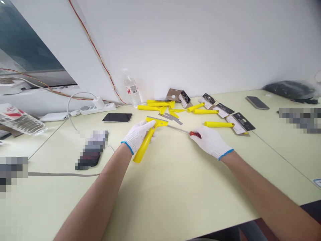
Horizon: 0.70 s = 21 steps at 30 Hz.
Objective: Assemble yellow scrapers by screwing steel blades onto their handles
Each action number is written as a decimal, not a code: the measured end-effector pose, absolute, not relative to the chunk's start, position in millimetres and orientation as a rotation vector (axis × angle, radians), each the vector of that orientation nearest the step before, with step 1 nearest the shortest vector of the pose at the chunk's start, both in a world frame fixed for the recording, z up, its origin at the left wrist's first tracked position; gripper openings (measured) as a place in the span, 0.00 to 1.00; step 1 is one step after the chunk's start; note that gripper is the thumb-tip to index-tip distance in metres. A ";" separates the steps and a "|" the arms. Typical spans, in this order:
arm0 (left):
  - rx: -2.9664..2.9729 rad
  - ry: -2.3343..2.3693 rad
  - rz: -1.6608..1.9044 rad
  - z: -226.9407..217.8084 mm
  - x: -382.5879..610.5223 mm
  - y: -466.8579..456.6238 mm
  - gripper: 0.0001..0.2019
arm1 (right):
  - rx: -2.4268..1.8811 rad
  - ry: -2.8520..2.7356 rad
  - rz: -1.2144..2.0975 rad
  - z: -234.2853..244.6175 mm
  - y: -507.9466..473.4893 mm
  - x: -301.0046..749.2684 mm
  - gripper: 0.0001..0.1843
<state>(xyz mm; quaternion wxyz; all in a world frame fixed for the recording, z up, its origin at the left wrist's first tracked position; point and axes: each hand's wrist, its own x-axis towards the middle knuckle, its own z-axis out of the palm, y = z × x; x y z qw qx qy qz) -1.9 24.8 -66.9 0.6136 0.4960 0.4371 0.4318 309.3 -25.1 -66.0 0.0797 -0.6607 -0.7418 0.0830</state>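
My left hand (pixel 137 135), in a white glove, is closed around a yellow scraper (pixel 146 142) with a metal blade at its head, resting on the table. My right hand (pixel 210 142), also gloved, grips a screwdriver (pixel 181 130) by its red handle. The thin metal shaft points left and its tip touches the scraper's head near the blade.
More yellow scraper handles (pixel 157 105), loose blades (pixel 171 117) and carded packs (pixel 240 123) lie behind. A black phone (pixel 117 117), a water bottle (pixel 132 89), a power strip (pixel 98 107) and a second phone (pixel 257 102) sit on the pale table (pixel 175 187).
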 end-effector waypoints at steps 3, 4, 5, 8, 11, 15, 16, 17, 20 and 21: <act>1.123 1.064 0.949 -69.0 -1.1 25.0 0.15 | -1.987 -2.290 -0.022 -62.4 -27.9 301.0 0.16; 1.120 1.073 0.941 -69.5 -0.3 24.3 0.15 | -1.970 -2.291 -0.095 -59.3 -28.4 296.2 0.14; 1.120 1.078 0.934 -69.8 0.8 23.4 0.14 | -1.931 -2.278 -0.135 -55.5 -28.2 289.8 0.13; 1.126 1.066 0.915 -70.0 5.6 19.8 0.14 | -1.660 -2.225 0.013 -41.4 -21.8 261.5 0.14; 1.135 1.027 0.899 -68.6 10.5 16.0 0.15 | -1.423 -2.188 0.232 -30.3 -7.5 228.2 0.11; 1.140 0.981 0.884 -65.7 13.8 13.2 0.17 | -1.385 -2.184 0.296 -27.7 9.5 200.5 0.09; 1.138 0.977 0.882 -65.4 14.2 13.1 0.18 | -1.390 -2.173 0.315 -28.6 11.8 197.7 0.09; 1.136 0.975 0.881 -65.2 14.5 13.1 0.18 | -1.394 -2.157 0.338 -29.7 13.4 196.3 0.09; 1.128 0.973 0.880 -65.9 15.4 13.6 0.18 | -1.388 -2.117 0.420 -32.9 16.5 196.6 0.09; 1.126 0.971 0.880 -66.3 15.8 13.6 0.18 | -1.386 -2.109 0.440 -33.7 17.6 197.2 0.09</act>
